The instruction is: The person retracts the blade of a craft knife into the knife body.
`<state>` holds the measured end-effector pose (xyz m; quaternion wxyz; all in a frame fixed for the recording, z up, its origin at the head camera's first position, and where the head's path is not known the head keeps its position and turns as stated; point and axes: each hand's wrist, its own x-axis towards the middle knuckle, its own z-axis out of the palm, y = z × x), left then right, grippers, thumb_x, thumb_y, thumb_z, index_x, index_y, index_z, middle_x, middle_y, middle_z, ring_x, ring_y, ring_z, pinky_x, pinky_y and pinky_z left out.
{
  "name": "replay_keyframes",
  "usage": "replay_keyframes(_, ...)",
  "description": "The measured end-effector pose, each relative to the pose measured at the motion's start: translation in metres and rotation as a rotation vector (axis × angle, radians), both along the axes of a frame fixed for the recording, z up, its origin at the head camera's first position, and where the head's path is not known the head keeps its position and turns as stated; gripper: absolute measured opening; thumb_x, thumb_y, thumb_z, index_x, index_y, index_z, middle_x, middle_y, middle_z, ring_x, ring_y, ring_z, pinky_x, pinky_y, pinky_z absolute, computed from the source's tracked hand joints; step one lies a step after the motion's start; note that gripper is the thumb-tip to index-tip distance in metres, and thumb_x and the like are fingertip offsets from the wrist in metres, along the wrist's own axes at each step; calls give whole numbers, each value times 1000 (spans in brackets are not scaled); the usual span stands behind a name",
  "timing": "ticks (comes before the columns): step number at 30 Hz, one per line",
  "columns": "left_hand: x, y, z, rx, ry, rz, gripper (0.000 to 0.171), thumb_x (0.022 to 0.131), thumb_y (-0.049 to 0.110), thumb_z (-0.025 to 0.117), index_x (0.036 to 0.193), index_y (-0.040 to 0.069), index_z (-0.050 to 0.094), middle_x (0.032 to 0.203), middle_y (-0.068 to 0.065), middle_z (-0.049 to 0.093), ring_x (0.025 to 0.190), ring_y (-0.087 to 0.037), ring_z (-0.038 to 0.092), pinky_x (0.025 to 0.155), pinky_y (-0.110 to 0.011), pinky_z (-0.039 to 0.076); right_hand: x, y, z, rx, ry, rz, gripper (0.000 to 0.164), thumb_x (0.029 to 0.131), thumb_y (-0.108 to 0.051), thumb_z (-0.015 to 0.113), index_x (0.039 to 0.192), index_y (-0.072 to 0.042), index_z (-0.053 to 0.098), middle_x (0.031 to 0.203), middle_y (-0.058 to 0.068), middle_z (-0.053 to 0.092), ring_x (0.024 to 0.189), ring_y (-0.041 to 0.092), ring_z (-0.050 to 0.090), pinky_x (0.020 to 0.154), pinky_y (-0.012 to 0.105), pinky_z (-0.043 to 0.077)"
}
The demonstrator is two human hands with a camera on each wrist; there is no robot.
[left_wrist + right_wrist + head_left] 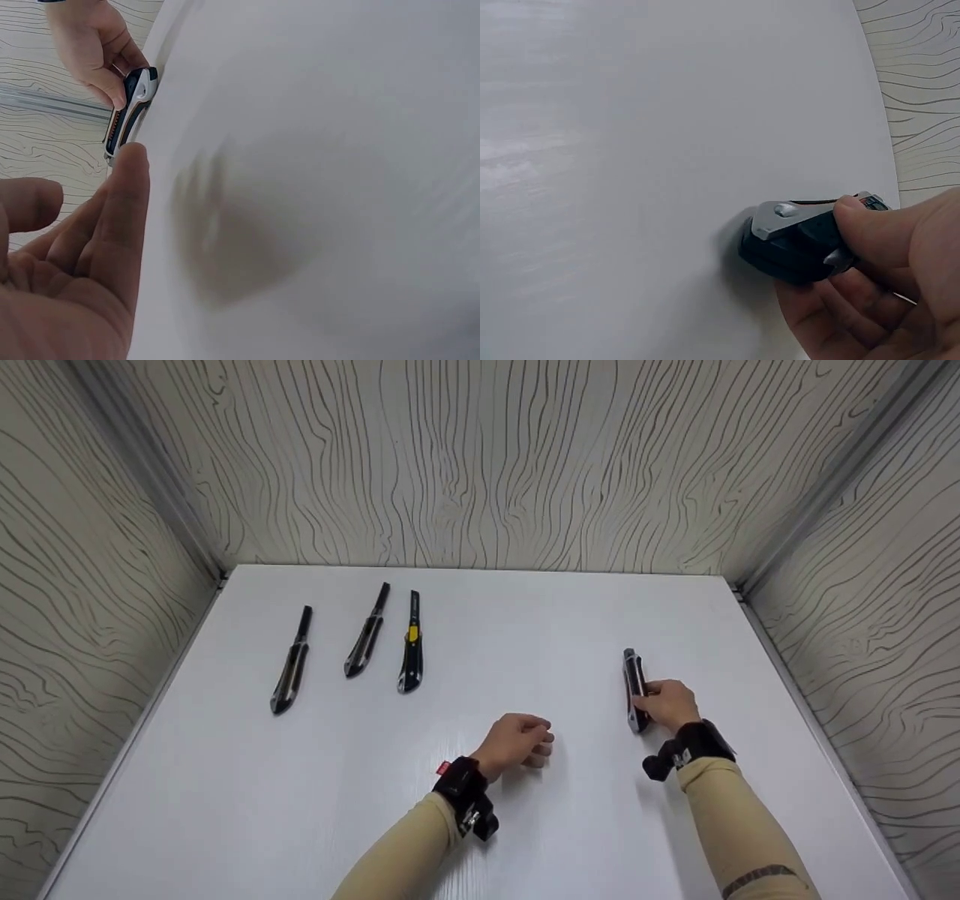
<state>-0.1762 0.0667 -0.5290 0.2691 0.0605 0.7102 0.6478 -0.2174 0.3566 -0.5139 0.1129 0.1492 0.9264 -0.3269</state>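
My right hand (pixel 671 703) pinches a black and silver utility knife (pixel 634 690) between thumb and fingers, over the right part of the white table. Its silver butt end points towards me, and no long blade shows at the far end. In the right wrist view the thumb presses on top of the knife (pixel 795 232), with the fingers below it. Holding nothing, my left hand (pixel 517 740) hovers above the middle of the table with fingers loosely bent. Its shadow falls on the tabletop in the left wrist view.
On the left half of the white table (pixel 480 840) lie three more utility knives: a dark silver-edged one (pixel 291 667), a similar one (pixel 365 641), and a black one with a yellow slider (pixel 412 649). Wood-grain panels (pixel 480 465) enclose the table's back and sides.
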Motion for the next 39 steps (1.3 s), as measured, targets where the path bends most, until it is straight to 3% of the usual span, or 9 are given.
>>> replay_keyframes(6, 1, -1, 0, -5, -1, 6, 33, 99, 13, 51, 126, -6, 60, 113, -17, 70, 91, -21, 71, 71, -27, 60, 2, 0, 0, 75, 37, 3, 48, 91, -25, 64, 126, 7, 60, 117, 28, 65, 101, 38, 60, 86, 41, 48)
replay_keyframes(14, 1, -8, 2, -9, -17, 18, 33, 99, 13, 51, 126, -6, 60, 113, -18, 70, 92, -21, 71, 72, -28, 61, 4, -1, 0, 98, 46, -12, 46, 90, -26, 64, 122, 7, 62, 107, 24, 70, 93, 34, 63, 76, 35, 46)
replay_keyframes(22, -5, -23, 3, -37, 15, 28, 34, 99, 15, 52, 126, -4, 60, 114, -17, 69, 93, -21, 71, 72, -28, 61, 6, -2, 8, 112, 51, -27, 49, 93, -26, 59, 128, 8, 57, 121, 28, 63, 108, 43, 59, 89, 49, 48)
replay_keyframes(27, -9, -36, 5, -78, 39, 36, 34, 100, 17, 51, 127, -3, 60, 114, -15, 69, 94, -21, 70, 73, -29, 61, 3, -5, 15, 99, 92, -72, 48, 94, -25, 58, 131, 5, 55, 124, 27, 62, 109, 43, 60, 88, 50, 49)
replay_keyframes(32, -16, -51, 8, -107, 54, 45, 35, 100, 16, 51, 127, -5, 59, 111, -17, 70, 96, -26, 70, 74, -32, 61, 0, -20, 19, 88, 165, -60, 44, 94, -22, 58, 130, 4, 56, 119, 26, 65, 102, 40, 64, 82, 46, 52)
replay_keyframes(39, -28, -79, 18, -189, 40, 81, 37, 101, 18, 49, 129, -5, 56, 112, -19, 70, 101, -31, 69, 79, -36, 61, -5, -61, 17, 34, 217, 39, 43, 92, -19, 61, 128, 4, 58, 113, 24, 68, 100, 37, 65, 88, 48, 51)
